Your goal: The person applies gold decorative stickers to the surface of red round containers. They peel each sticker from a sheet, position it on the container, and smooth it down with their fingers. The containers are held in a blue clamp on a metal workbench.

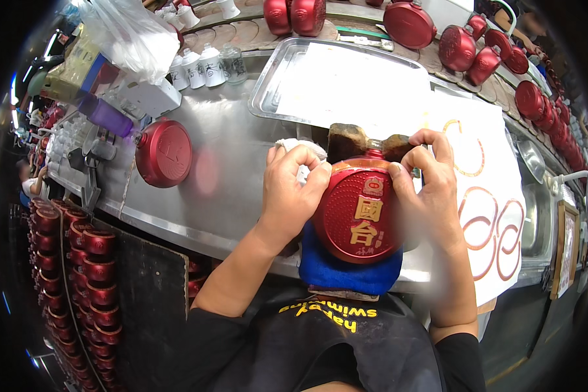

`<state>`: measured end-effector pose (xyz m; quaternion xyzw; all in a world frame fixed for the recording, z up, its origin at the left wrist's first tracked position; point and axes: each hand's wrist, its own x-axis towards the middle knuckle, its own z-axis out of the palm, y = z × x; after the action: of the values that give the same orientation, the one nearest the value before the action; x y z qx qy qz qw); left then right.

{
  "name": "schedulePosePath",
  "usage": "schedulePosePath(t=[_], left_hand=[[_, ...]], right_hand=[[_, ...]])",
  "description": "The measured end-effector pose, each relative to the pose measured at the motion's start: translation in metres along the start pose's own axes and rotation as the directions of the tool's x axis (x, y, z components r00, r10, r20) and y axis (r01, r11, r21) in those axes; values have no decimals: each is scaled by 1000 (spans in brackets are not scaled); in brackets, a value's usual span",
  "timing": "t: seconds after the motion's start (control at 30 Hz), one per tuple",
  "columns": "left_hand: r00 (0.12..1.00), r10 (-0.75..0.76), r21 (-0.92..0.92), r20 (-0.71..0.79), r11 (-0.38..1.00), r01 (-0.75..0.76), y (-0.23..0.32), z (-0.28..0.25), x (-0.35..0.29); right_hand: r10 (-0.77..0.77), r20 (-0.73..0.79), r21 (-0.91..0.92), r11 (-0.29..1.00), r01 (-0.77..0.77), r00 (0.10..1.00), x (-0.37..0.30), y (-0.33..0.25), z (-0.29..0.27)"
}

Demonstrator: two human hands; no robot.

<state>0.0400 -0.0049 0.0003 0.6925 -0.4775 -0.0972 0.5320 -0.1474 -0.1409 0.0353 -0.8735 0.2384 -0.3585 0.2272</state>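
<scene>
Between the two hands: red round bottle, neck pointing away, gold-lettered face up, propped on a blue cloth nearest the body. Brown pads sit either side of the neck.

Left hand: thumb and index together, looks pinched on the left end of an orange strip. White cloth just beyond its fingertips. Right hand: thumb on the rim at the strip's right end, index crooked above it; can't tell if it's clamped.

Progress, my read: partway on this bottle. Strip spans the upper arc below the neck; lower rim shows no strip, far side hidden. Can't tell if the middle is stuck down or only held against it.

Right of the right hand: white sheet carrying more strip loops, apparently unused. Left of the left hand: another red flask, no strip visible on it. Stacked flasks further left, toward the body; strip status there too small to call.
</scene>
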Motion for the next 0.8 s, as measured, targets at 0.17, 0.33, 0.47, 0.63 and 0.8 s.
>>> schedulePosePath(t=[0.17, 0.33, 0.47, 0.63, 0.8], left_hand=[[996, 90, 39, -16, 995, -89, 8, -6, 0], [846, 484, 260, 222, 807, -530, 15, -4, 4], [855, 468, 295, 224, 803, -517, 17, -3, 3], [856, 466, 296, 223, 804, -515, 19, -4, 0], [857, 463, 288, 227, 809, -513, 21, -4, -1]], right_hand=[[-18, -14, -5, 1000, 18, 1000, 0, 1, 1], [-5, -15, 19, 1000, 6, 1000, -1, 1, 1], [9, -3, 14, 1000, -9, 1000, -3, 1, -1], [32, 2, 29, 999, -32, 999, -4, 1, 0], [25, 5, 27, 999, -25, 1000, -4, 2, -1]])
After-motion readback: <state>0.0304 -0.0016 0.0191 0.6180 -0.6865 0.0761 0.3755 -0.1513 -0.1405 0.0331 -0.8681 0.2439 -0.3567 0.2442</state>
